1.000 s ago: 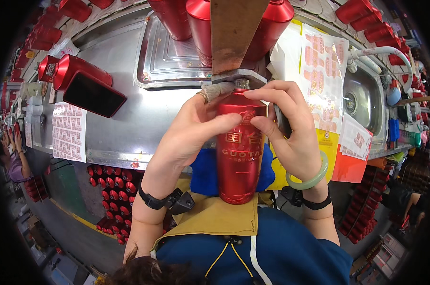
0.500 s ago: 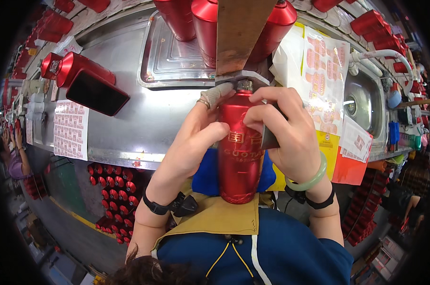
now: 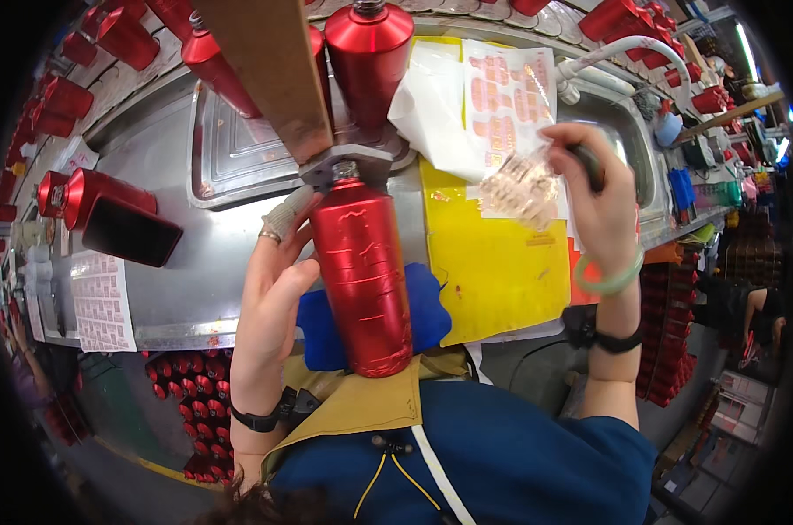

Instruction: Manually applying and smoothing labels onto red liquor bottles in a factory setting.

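Observation:
A shiny red metal bottle (image 3: 361, 280) with raised markings leans toward me, its threaded neck at a grey metal bracket and its base against my tan apron (image 3: 361, 411). Along the bottle's left side, my left hand (image 3: 278, 276) is open, the thumb apart and the fingertips by the shoulder; some fingers wear light covers, and part of the hand is hidden behind the bottle. Off to the right, my right hand (image 3: 602, 188) is closed, pinching a clear film with gold print (image 3: 523, 192), blurred by motion. A dark piece (image 3: 587, 166), its kind unclear, sits in that hand.
A wooden post (image 3: 270, 79) rises behind the bracket. White decal sheets (image 3: 510, 105) lie on a yellow sheet (image 3: 501, 289) beside the sink (image 3: 637, 149). At left are a steel tray (image 3: 200, 166), a phone (image 3: 132, 230) on red bottles, and a printed sheet (image 3: 101, 302). A blue cloth (image 3: 427, 302) lies under the bottle.
My right hand has moved from the bottle out to the right, above the yellow sheet, with the printed film in it. My left thumb has come off the bottle. The whole view has shifted.

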`<action>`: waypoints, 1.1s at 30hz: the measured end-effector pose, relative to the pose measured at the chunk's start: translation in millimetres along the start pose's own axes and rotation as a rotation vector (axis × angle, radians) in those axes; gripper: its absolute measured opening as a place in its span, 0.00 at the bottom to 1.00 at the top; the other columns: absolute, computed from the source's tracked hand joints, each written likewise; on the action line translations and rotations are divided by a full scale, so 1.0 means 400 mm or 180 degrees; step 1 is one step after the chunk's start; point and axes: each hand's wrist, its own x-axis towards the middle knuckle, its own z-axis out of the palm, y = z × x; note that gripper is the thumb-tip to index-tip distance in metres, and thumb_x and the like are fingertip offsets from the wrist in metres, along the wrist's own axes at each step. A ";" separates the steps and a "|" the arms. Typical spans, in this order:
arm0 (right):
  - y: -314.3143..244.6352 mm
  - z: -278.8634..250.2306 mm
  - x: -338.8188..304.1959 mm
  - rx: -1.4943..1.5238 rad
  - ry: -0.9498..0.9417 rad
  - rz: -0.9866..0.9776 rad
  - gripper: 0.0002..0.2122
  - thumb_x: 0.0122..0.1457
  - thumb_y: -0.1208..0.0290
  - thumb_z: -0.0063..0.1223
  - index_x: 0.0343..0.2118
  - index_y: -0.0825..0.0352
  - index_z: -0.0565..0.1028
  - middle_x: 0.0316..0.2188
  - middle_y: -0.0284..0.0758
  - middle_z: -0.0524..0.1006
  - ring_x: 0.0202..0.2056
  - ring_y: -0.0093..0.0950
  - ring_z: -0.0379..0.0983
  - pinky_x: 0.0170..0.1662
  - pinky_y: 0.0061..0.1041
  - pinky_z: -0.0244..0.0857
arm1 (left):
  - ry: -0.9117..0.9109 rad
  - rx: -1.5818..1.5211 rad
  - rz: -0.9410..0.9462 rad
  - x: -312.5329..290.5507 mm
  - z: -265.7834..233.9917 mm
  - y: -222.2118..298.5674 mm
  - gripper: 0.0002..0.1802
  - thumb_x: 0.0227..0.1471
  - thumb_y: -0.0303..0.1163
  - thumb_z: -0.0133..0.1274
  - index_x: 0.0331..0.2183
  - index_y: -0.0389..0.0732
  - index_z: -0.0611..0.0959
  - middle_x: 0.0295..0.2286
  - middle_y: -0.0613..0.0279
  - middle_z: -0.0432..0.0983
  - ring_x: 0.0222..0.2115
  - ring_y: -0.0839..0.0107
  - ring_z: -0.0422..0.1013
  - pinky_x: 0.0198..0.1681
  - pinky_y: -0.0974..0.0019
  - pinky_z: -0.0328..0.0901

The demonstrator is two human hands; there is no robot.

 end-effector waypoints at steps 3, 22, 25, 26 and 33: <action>0.268 -0.136 0.078 -0.0679 0.0270 0.0667 0.08 0.63 0.78 0.55 0.44 0.71 0.80 0.29 0.34 0.82 0.29 0.20 0.74 0.37 0.21 0.69 | -0.0013 0.0107 0.0024 0.006 0.003 -0.004 0.40 0.55 0.32 0.51 0.66 0.31 0.60 0.63 0.47 0.60 0.63 0.58 0.60 0.66 0.54 0.57; 0.389 -0.170 0.105 -0.2239 -0.0275 -0.0040 0.06 0.59 0.77 0.57 0.39 0.65 0.80 0.30 0.42 0.79 0.32 0.42 0.77 0.37 0.36 0.69 | 0.0352 0.0383 0.0115 0.031 0.080 -0.036 0.39 0.60 0.29 0.60 0.66 0.36 0.61 0.56 0.54 0.69 0.52 0.72 0.71 0.56 0.65 0.68; 0.108 -0.091 0.071 -0.1453 -0.0439 -0.0490 0.06 0.59 0.82 0.55 0.39 0.68 0.79 0.30 0.40 0.77 0.29 0.36 0.75 0.35 0.30 0.66 | 0.0294 0.0290 0.0193 0.023 0.071 -0.047 0.36 0.64 0.32 0.56 0.67 0.36 0.60 0.55 0.55 0.70 0.52 0.72 0.71 0.56 0.65 0.67; 0.029 -0.058 0.061 -0.1150 -0.0555 -0.0531 0.07 0.59 0.83 0.55 0.39 0.69 0.79 0.30 0.40 0.77 0.29 0.35 0.74 0.35 0.28 0.66 | 0.0398 0.0068 0.0115 0.018 0.059 -0.052 0.35 0.66 0.35 0.53 0.68 0.37 0.59 0.56 0.55 0.69 0.53 0.72 0.70 0.57 0.65 0.66; -0.240 0.087 0.032 0.0191 -0.1737 -0.1082 0.08 0.59 0.85 0.53 0.40 0.70 0.79 0.36 0.41 0.80 0.39 0.37 0.77 0.45 0.30 0.69 | 0.0312 -0.0023 0.0090 -0.013 0.025 -0.038 0.38 0.68 0.51 0.44 0.69 0.40 0.57 0.64 0.55 0.60 0.61 0.65 0.63 0.65 0.57 0.56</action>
